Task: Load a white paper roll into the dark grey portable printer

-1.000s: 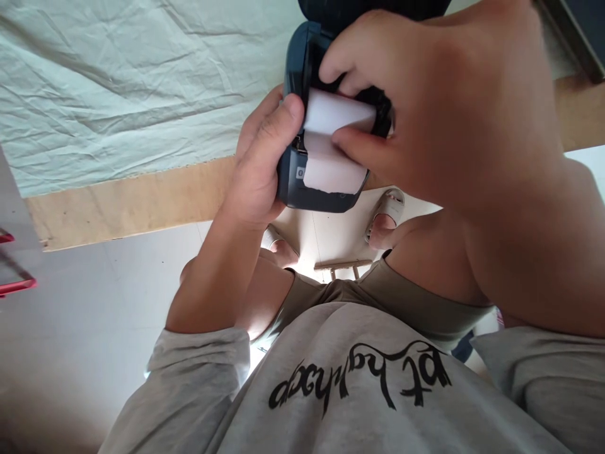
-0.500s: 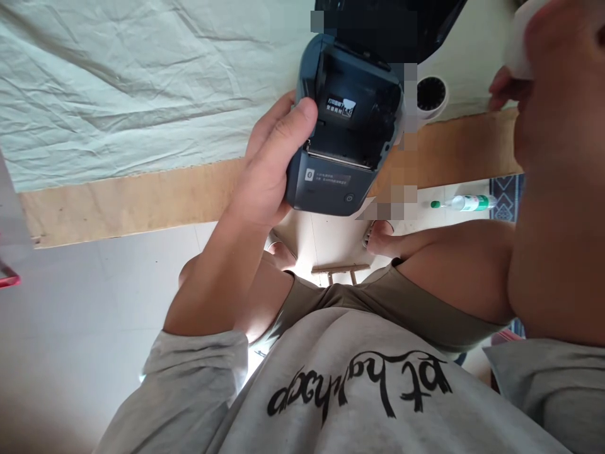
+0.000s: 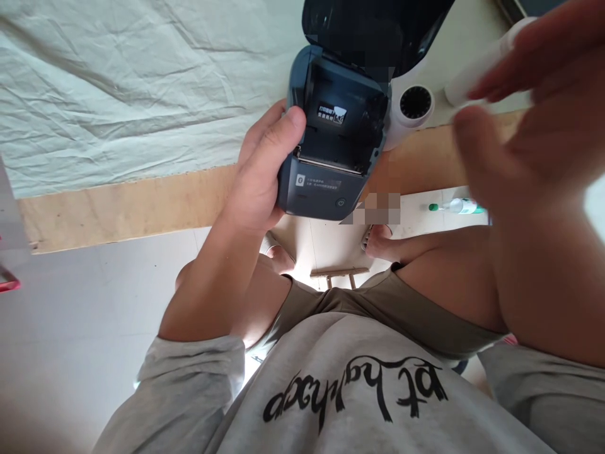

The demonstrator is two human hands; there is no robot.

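Note:
My left hand [image 3: 258, 170] is closed round the left side of a dark blue-grey portable label printer [image 3: 312, 195], thumb on its rim. The printer's black lid [image 3: 340, 22] is swung open at the far end, and a small label shows inside its hollow compartment. Over at the right, my right hand [image 3: 534, 132] is raised with fingers stretched and thumb apart, smeared by motion. Just beyond its fingers lies a long white object [image 3: 466, 79] on the table, partly covered by the hand. Beside the printer stands a white cylinder [image 3: 401, 129] with a black, notched round end.
A pale green, wrinkled cloth [image 3: 142, 82] covers the table, whose wooden edge [image 3: 118, 205] runs across in front of me. On the floor lies a plastic bottle [image 3: 460, 206] with a green cap. A dark-edged flat object [image 3: 529, 7] is at the top right.
My right hand has come away from the white object it was at and opened, moving nearer to me. The printer has shifted slightly left and down in view, its lid still up.

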